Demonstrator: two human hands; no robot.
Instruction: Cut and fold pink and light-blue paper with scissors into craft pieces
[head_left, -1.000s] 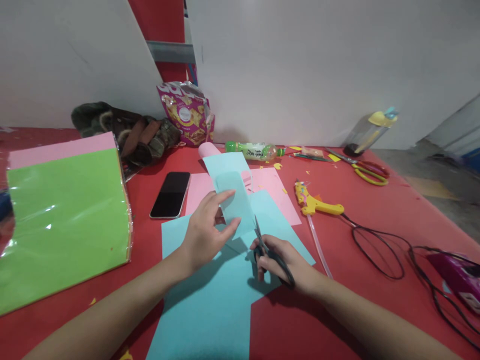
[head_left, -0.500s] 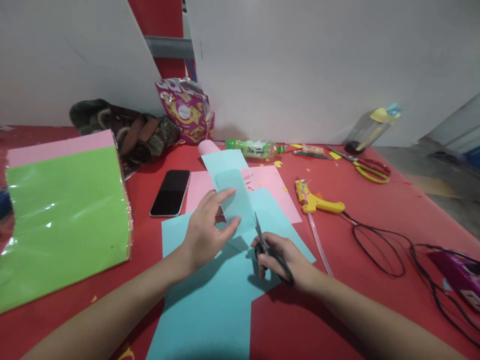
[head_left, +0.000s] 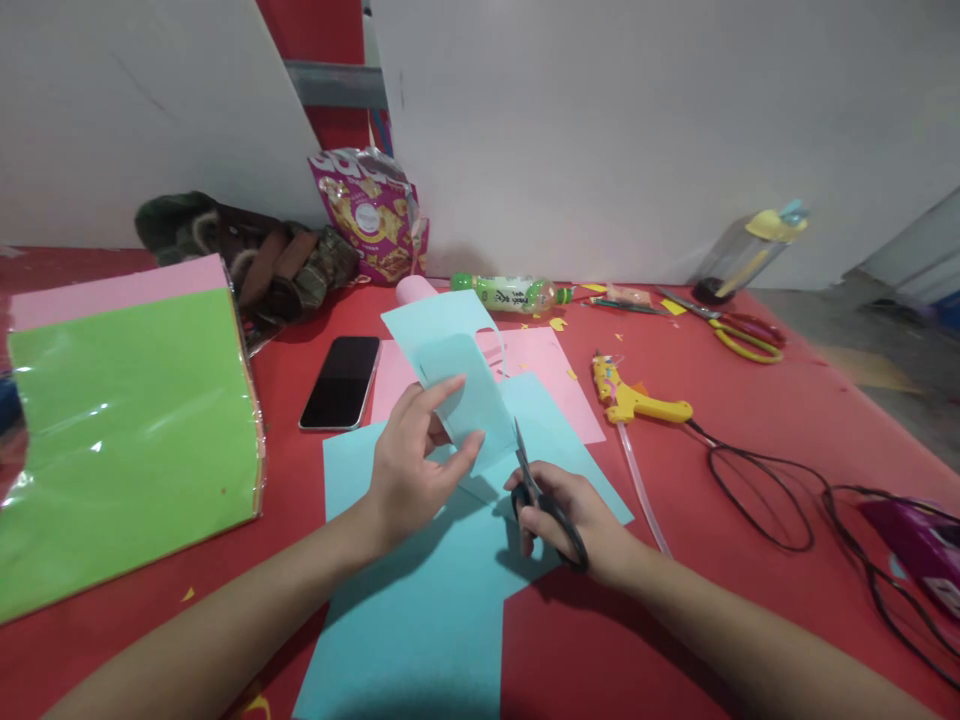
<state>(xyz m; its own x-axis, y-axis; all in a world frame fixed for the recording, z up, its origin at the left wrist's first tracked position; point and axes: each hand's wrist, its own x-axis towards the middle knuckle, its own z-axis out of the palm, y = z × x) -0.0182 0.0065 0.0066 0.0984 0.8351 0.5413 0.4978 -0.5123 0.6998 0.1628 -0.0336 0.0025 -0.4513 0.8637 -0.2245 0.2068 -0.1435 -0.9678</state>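
Observation:
A piece of light blue paper (head_left: 469,385) is gripped between the thumb and fingers of my left hand (head_left: 420,455), lifted above the table. A thin curling strip hangs at its upper right edge. My right hand (head_left: 574,505) is closed round the black handles of a pair of scissors (head_left: 529,478), whose blades point up beside the paper's right edge. Whether the blades touch the paper I cannot tell. Beneath both hands lie larger light blue sheets (head_left: 420,620), with a pink sheet (head_left: 574,385) partly under them.
On the red table, a phone (head_left: 341,383) and a plastic-wrapped green paper pack (head_left: 135,430) lie left. A yellow glue gun (head_left: 637,403) with its cord is right. Behind are a snack bag (head_left: 371,215), a green-labelled bottle (head_left: 510,293), more scissors (head_left: 739,335) and a tilted clear bottle (head_left: 746,255).
The held paper has tilted a little, its upper end shifting left and its lower right corner moving toward the scissors. The scissor blades look slightly more closed. Both hands stay nearly in place.

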